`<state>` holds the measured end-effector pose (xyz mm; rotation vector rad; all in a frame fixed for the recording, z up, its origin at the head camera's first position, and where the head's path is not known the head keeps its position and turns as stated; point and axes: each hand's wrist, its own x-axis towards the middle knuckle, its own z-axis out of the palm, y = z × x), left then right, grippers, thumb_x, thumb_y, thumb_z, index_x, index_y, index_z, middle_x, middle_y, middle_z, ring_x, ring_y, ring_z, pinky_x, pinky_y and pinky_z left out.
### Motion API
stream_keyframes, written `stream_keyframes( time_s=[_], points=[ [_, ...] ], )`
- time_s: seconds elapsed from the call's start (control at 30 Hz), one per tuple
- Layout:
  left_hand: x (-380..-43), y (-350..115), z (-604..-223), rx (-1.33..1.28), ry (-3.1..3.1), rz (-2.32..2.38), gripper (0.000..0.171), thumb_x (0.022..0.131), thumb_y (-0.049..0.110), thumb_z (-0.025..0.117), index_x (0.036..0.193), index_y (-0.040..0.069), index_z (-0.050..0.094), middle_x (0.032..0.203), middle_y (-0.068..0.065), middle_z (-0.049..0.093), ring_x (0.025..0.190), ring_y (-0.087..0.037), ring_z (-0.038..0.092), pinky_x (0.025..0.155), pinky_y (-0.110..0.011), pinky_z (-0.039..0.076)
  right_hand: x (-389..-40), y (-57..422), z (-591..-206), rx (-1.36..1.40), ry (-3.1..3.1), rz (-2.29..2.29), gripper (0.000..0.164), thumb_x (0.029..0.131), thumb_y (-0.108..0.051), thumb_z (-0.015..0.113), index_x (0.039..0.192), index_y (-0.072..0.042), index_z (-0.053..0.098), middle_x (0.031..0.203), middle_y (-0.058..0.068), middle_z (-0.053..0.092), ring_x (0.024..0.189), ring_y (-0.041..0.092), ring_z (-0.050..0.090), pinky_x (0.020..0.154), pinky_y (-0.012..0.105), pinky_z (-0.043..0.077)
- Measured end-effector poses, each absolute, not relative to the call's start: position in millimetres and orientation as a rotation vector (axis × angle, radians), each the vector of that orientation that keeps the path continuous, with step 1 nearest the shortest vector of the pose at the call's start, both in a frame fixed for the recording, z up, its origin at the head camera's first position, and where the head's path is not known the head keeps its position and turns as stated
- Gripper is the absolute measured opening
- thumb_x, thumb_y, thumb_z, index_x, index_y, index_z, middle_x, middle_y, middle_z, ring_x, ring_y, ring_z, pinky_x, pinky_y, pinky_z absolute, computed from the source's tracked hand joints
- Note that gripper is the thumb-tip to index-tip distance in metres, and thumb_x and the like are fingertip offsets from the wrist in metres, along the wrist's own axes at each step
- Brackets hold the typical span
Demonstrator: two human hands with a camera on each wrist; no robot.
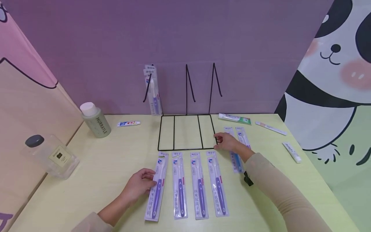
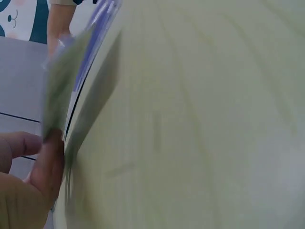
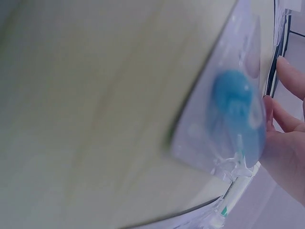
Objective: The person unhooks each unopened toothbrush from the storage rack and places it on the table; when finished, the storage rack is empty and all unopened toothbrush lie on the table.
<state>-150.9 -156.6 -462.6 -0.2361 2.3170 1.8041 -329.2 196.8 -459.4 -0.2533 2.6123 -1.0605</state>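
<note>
My left hand (image 1: pixel 140 184) pinches the edge of a packaged purple toothbrush (image 1: pixel 156 190), leftmost of several purple ones in a row. In the left wrist view, this package (image 2: pixel 64 81) is tilted, one side raised off the table. My right hand (image 1: pixel 227 142) grips the right front corner of a black wire display rack (image 1: pixel 185 149), thumb and fingers at the wire. The rack has three upright hooks; packaged toothbrushes (image 1: pixel 152 93) hang on the left one. Beside my right wrist lie two more packaged toothbrushes, one a blue toothbrush (image 1: pixel 237 162), seen close in the right wrist view.
On the left stand a green bottle (image 1: pixel 99 124) with a white cap and a clear bottle (image 1: pixel 59 161) with a dark cap. A small toothpaste tube (image 1: pixel 128 123) lies left of the rack. Right are a green-and-white tube (image 1: pixel 234 118), a slim packet (image 1: pixel 271 128) and a white tube (image 1: pixel 292 152).
</note>
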Motion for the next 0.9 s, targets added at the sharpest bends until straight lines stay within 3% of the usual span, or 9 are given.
stream_keyframes(
  time_s=[0.4, 0.7, 0.9],
  points=[
    [-148, -157, -463, -0.142, 2.539, 1.552, 0.027, 0.073, -0.003, 0.068, 0.097, 0.001, 0.056, 0.081, -0.006, 0.055, 0.060, -0.016, 0.055, 0.047, -0.031, 0.049, -329, 196, -459, -0.247, 2.629, -1.037, 0.061, 0.075, -0.013, 0.074, 0.129, -0.005, 0.047, 0.110, 0.008, 0.050, 0.097, 0.021, 0.047, 0.085, 0.035, 0.041],
    [-154, -159, -458, -0.055, 2.597, 1.408, 0.023, 0.074, 0.002, 0.070, 0.093, 0.001, 0.057, 0.080, -0.005, 0.055, 0.054, -0.017, 0.055, 0.048, -0.030, 0.048, -331, 196, -460, -0.253, 2.616, -1.064, 0.062, 0.074, -0.011, 0.075, 0.129, -0.003, 0.047, 0.109, 0.008, 0.050, 0.097, 0.021, 0.047, 0.084, 0.035, 0.040],
    [-194, -173, -435, 0.030, 2.651, 1.444, 0.025, 0.079, 0.006, 0.067, 0.102, 0.000, 0.057, 0.093, -0.010, 0.058, 0.065, -0.022, 0.060, 0.056, -0.031, 0.052, -330, 195, -461, -0.230, 2.616, -1.062, 0.061, 0.075, -0.011, 0.074, 0.129, -0.005, 0.047, 0.107, 0.007, 0.050, 0.095, 0.021, 0.046, 0.083, 0.035, 0.040]
  ],
)
